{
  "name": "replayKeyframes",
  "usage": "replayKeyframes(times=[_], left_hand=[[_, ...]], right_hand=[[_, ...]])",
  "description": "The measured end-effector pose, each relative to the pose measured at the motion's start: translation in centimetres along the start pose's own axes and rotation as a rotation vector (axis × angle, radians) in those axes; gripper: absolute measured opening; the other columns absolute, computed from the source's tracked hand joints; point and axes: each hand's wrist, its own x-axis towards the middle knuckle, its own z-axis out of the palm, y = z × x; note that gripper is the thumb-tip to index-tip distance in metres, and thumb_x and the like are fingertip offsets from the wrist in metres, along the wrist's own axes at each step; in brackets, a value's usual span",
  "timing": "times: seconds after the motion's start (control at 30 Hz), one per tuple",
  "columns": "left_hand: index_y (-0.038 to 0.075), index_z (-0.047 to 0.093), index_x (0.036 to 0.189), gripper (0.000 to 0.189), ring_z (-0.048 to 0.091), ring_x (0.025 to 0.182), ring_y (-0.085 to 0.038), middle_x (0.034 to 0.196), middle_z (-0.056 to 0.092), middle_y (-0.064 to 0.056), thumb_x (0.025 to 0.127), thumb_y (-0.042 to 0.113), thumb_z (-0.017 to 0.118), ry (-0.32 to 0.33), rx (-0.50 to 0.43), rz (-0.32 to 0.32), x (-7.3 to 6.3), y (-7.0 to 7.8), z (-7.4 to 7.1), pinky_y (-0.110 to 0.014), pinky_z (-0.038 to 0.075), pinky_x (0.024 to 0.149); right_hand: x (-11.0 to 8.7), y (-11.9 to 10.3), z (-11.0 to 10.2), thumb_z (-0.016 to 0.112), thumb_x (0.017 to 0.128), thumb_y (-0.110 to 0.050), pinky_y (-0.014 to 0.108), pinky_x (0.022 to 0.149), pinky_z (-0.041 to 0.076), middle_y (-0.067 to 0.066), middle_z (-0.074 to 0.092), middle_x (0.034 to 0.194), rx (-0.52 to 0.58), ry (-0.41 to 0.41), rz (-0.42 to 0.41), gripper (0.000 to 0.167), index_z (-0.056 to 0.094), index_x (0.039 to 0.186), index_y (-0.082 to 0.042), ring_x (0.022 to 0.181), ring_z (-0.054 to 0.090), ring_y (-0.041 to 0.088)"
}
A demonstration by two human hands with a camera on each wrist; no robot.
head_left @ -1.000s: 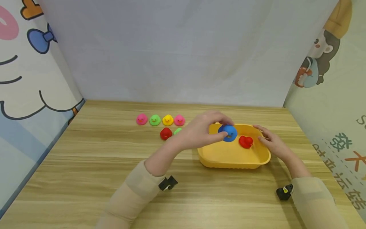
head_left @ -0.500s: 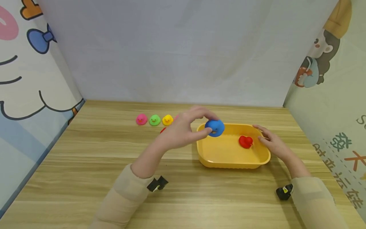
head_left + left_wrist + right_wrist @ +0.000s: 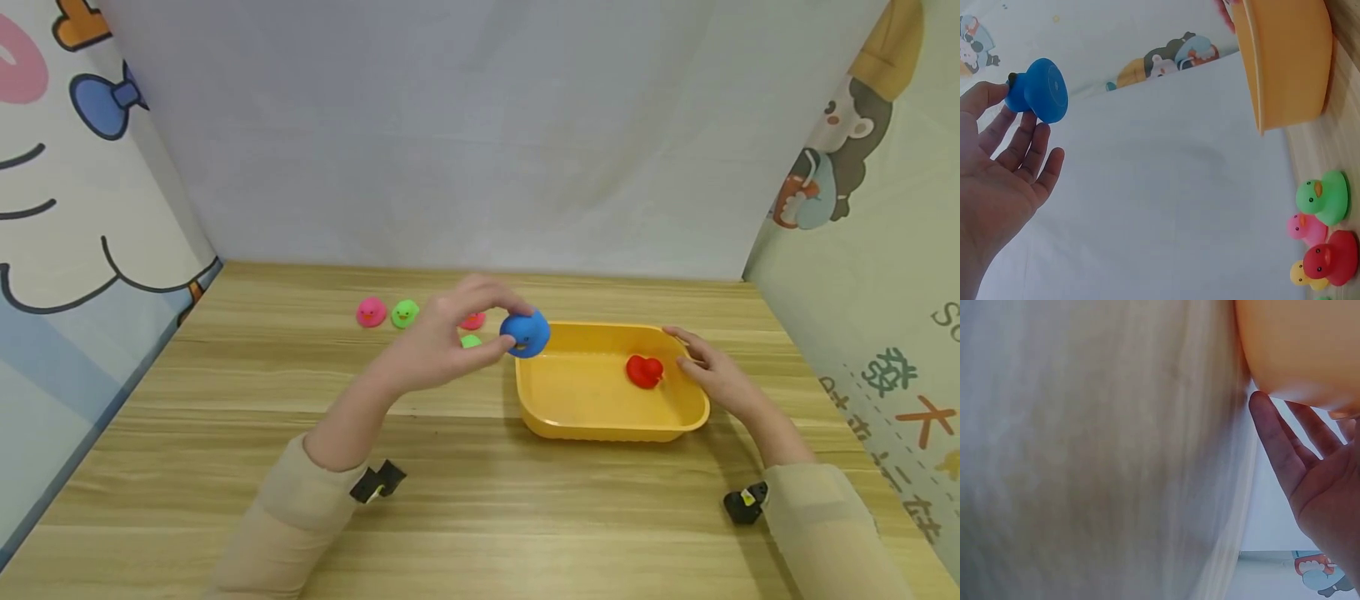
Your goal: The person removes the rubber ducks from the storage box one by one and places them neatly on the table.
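Note:
My left hand [image 3: 431, 346] pinches a blue rubber duck [image 3: 527, 333] between thumb and fingers, in the air by the left end of a yellow plastic bin [image 3: 600, 432]. In the left wrist view the blue duck [image 3: 1044, 90] shows its flat base. My right hand [image 3: 716, 379] grips the bin's right end, thumb over the rim and the other fingers along the outside. From the right wrist, fingertips [image 3: 1261, 403] touch the outer wall of the bin [image 3: 1310, 350]. Inside the bin, toward its right end, lies a red duck [image 3: 644, 372].
Left of the bin, ducks stand on the wooden table [image 3: 480, 517]: a pink duck [image 3: 371, 312], a green duck [image 3: 405, 314] and others partly behind my left hand. A red duck [image 3: 1331, 257] and a yellow duck [image 3: 1307, 275] show from the left wrist. A white cloth [image 3: 480, 142] hangs behind.
My left hand has moved left with the blue duck, from over the bin to its left rim. The right hand and the bin have stayed put.

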Motion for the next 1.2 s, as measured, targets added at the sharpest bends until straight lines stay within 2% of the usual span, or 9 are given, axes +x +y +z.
replayKeyframes(times=[0.17, 0.4, 0.73, 1.2], left_hand=[[0.007, 0.066, 0.108, 0.024, 0.050, 0.110, -0.016, 0.109, 0.064, -0.002, 0.085, 0.009, 0.069, -0.001, 0.029, 0.003, -0.7, -0.4, -0.8, -0.035, 0.044, 0.095], [0.010, 0.066, 0.110, 0.025, 0.048, 0.114, -0.015, 0.113, 0.062, 0.000, 0.085, 0.008, 0.068, -0.002, 0.042, -0.067, -1.9, -1.1, -2.0, -0.036, 0.044, 0.096], [0.013, 0.066, 0.112, 0.027, 0.049, 0.114, -0.015, 0.114, 0.062, 0.002, 0.086, 0.009, 0.067, 0.017, 0.072, -0.132, -3.6, -2.1, -3.4, -0.037, 0.046, 0.094], [0.011, 0.065, 0.109, 0.026, 0.053, 0.108, -0.017, 0.111, 0.064, -0.002, 0.084, 0.006, 0.069, 0.024, 0.159, -0.168, -6.1, -4.6, -5.2, -0.036, 0.047, 0.091]], right_hand=[[0.0, 0.0, -0.1, 0.044, 0.100, -0.016, 0.069, 0.100, 0.027, 0.028, 0.022, 0.151, -0.003, -0.005, 0.007, 0.052, 0.026, 0.148, -0.007, 0.130, 0.023, 0.058], [0.1, 0.0, -0.1, 0.044, 0.100, -0.015, 0.069, 0.099, 0.027, 0.028, 0.020, 0.151, 0.005, -0.012, 0.022, 0.052, 0.024, 0.149, -0.007, 0.130, 0.022, 0.058], [0.1, 0.0, -0.1, 0.044, 0.100, -0.014, 0.070, 0.099, 0.026, 0.028, 0.021, 0.151, 0.003, -0.013, 0.015, 0.052, 0.025, 0.148, -0.007, 0.130, 0.022, 0.059], [-0.3, -0.3, -0.2, 0.043, 0.100, -0.014, 0.069, 0.099, 0.028, 0.029, 0.024, 0.149, -0.004, -0.010, 0.008, 0.051, 0.025, 0.148, -0.006, 0.129, 0.024, 0.059]])
